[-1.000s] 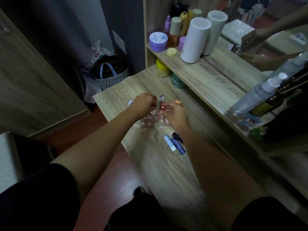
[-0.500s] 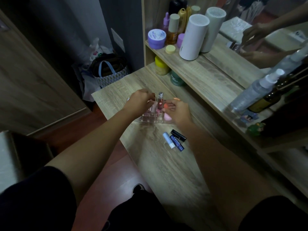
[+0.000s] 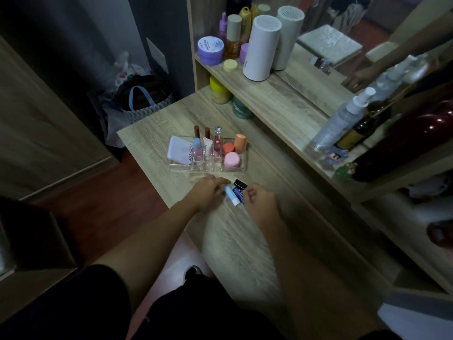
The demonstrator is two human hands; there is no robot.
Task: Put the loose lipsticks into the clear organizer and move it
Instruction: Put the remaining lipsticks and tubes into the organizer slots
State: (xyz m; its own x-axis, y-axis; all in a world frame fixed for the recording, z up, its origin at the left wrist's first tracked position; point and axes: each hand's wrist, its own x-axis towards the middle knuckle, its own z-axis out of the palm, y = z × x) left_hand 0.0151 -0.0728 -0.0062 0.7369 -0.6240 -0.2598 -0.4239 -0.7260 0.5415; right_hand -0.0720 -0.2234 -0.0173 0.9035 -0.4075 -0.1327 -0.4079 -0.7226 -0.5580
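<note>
The clear organizer [image 3: 242, 165] stands on the wooden table [image 3: 235, 241], holding several lipsticks, a white tube, a pink jar and orange tubes. Closer to me lie three loose sticks side by side: a light blue one [image 3: 231, 195], a dark blue one [image 3: 238, 193] and a black one [image 3: 240, 184]. My left hand [image 3: 209, 192] rests just left of them, fingertips touching the light blue stick. My right hand [image 3: 259, 202] sits just right of them, fingers curled at the dark blue stick. Neither hand has lifted anything.
A shelf [image 3: 282, 101] runs along the right with a white cylinder [image 3: 261, 47], jars, bottles and a spray bottle [image 3: 340, 119]. A yellow jar [image 3: 219, 90] and green jar [image 3: 241, 107] sit under it. A mirror stands behind. A bag [image 3: 144, 99] lies on the floor at left.
Both hands have left the organizer and come back toward me to the three loose sticks. The organizer now stands uncovered with its contents in view.
</note>
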